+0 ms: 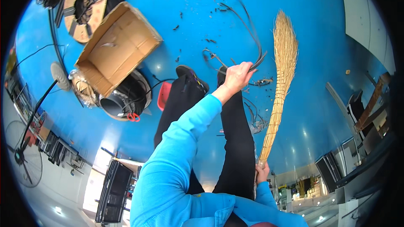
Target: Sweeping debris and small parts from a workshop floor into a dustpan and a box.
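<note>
My left hand (pixel 237 77) reaches out in front of my legs, its fingers closed on a bundle of thin black cables (pixel 256 38). The cables loop up and away from the hand, over the blue floor. Low on my right side, my right hand (pixel 261 171) grips the handle end of a straw broom (pixel 278 88). The broom points away from me, its bristles fanned at the far end. Small dark scraps (pixel 211 40) and more cable bits (pixel 252 111) lie on the floor around the left hand and between the hand and the broom.
An open cardboard box (pixel 120 50) stands at the left, beside a wooden cable reel (pixel 90 0) and a second black coil (pixel 130 90). A red dustpan-like item (pixel 164 95) sits by my left leg. At far left is a fan (pixel 25 155); metal profiles (pixel 336 101) lie at right.
</note>
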Action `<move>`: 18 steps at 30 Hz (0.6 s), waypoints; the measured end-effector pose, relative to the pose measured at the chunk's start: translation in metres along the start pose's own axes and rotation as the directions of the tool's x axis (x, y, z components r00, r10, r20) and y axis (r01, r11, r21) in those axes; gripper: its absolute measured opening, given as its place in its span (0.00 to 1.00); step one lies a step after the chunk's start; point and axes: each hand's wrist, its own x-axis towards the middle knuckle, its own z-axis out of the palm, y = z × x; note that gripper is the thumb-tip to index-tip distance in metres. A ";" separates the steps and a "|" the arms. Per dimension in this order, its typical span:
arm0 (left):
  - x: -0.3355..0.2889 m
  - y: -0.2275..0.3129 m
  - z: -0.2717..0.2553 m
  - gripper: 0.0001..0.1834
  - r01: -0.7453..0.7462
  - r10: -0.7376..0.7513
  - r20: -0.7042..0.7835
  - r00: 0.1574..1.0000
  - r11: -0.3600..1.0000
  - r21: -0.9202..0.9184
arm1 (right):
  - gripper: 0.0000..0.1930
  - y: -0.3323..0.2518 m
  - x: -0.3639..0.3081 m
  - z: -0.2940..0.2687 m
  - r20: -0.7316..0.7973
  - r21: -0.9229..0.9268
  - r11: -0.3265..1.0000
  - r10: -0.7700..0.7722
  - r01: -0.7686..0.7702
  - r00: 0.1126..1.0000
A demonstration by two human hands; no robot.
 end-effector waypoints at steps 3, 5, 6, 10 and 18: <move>0.008 0.040 -0.100 0.10 -0.003 0.004 -0.039 0.999 0.999 0.038 | 0.12 -0.018 -0.014 -0.009 0.034 -0.012 1.000 0.027 -0.027 0.999; 0.015 0.068 -0.165 0.11 0.018 -0.019 -0.075 0.997 1.000 -0.014 | 0.11 -0.030 -0.020 -0.016 0.041 -0.027 0.998 0.063 -0.062 0.997; 0.017 0.077 -0.199 0.13 0.008 -0.012 -0.082 0.997 0.999 -0.045 | 0.11 -0.036 -0.023 -0.015 0.061 -0.034 0.998 0.049 -0.047 0.997; 0.025 0.109 -0.318 0.15 -0.021 -0.006 -0.163 0.987 0.987 -0.162 | 0.10 -0.047 -0.030 -0.022 0.018 -0.007 0.994 0.107 -0.107 0.994; 0.009 0.125 -0.486 0.11 0.021 -0.086 -0.360 0.929 0.983 -0.183 | 0.07 -0.075 -0.038 -0.014 0.004 -0.067 0.994 0.087 -0.087 0.996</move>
